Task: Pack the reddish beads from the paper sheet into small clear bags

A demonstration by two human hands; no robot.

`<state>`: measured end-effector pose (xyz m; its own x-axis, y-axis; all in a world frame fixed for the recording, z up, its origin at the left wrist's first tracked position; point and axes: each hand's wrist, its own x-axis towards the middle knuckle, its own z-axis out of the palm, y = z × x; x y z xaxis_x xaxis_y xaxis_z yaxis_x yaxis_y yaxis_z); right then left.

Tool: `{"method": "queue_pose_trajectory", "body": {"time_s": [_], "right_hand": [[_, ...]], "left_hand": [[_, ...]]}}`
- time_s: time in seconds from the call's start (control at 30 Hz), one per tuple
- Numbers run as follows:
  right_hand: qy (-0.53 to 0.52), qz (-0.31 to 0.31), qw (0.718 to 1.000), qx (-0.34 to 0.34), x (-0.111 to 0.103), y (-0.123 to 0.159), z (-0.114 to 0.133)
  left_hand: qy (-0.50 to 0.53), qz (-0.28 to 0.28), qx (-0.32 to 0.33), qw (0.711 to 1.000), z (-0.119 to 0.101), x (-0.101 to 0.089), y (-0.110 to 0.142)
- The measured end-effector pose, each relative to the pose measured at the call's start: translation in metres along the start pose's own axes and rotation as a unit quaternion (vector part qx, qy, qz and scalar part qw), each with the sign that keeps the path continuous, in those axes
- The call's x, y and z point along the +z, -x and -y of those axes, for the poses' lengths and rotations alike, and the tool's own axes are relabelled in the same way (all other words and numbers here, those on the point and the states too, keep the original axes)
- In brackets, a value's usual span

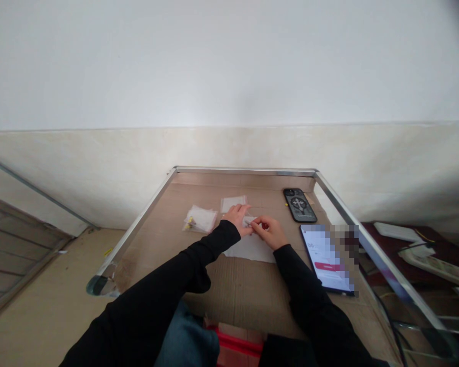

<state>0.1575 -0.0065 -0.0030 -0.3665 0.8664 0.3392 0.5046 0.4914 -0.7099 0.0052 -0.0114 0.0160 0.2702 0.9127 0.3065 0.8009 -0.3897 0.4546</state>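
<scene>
The right hand (270, 232) pinches a small clear bag (248, 221) between its fingertips; the flat, open left hand (237, 217) lies just beside it, nearer the bench's left edge.

Bright diffuse light, source unseen; wall (229, 66) washed pale, faint soft shadow under right hand (270, 232), glare along steel rim (245, 172), wide-angle bowing at frame edges.

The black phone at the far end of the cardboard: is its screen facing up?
No, the black phone lies face down, with its patterned back and cameras showing upward.
</scene>
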Motion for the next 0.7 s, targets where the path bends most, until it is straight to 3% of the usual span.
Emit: {"method": "queue_pose_trajectory", "body": {"time_s": [0.23,0.37,0.7], "right_hand": [[-0.006,-0.067,0.997,0.045,-0.008,0.0,-0.005],[-0.055,-0.1,0.992,0.047,-0.014,0.0,-0.006],[-0.201,-0.123,0.969,0.081,-0.014,0.0,-0.007]], "left_hand": [[0.11,-0.031,0.009,0.993,0.004,-0.002,-0.003],[0.191,-0.039,-0.034,0.98,0.005,-0.005,-0.006],[0.406,-0.027,-0.124,0.905,0.008,0.0,-0.016]]}}
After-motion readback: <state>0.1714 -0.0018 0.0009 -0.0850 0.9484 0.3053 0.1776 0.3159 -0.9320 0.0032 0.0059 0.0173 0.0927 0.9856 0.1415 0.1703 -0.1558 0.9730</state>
